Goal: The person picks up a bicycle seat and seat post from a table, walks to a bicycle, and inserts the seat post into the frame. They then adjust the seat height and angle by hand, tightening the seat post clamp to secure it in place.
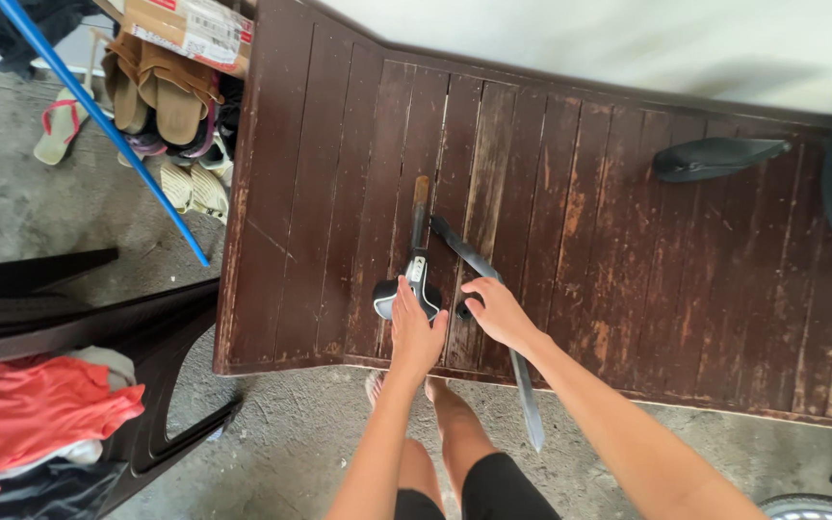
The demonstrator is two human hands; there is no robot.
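Two hands: both down on one tool at the near edge of a dark wooden table (628, 241).
L hand (414, 327): fingers closed over the tool's black-and-white head (406, 289), palm on top. Looks like it's pinning the head so it can't slide on the slats.
R hand (495, 310): fingers curled onto a small dark knob/joint next to the head, touching where the flat strap (479, 265) crosses. Can't tell if it's gripping or just pressing.
Tool: lies flat, handle (420, 207) pointing away from the person, brownish tip at the far end. Exact kind unclear.
Strap: flat grey strip, runs diagonally from just right of the handle, under the R hand, off the table edge and hangs past it toward the floor. Resting on the table prob. keeps it steady.
Table, far right: a black sandal (715, 157) on its own, well apart from the hands; a dark round thing cut off by the frame edge.
Below: person's bare legs, concrete floor.
Left side: blue pole (108, 130) leaning across, a pile of sandals (161, 96), a cardboard box (195, 29), a black plastic chair (146, 337) w/ red cloth (31, 409) on it.
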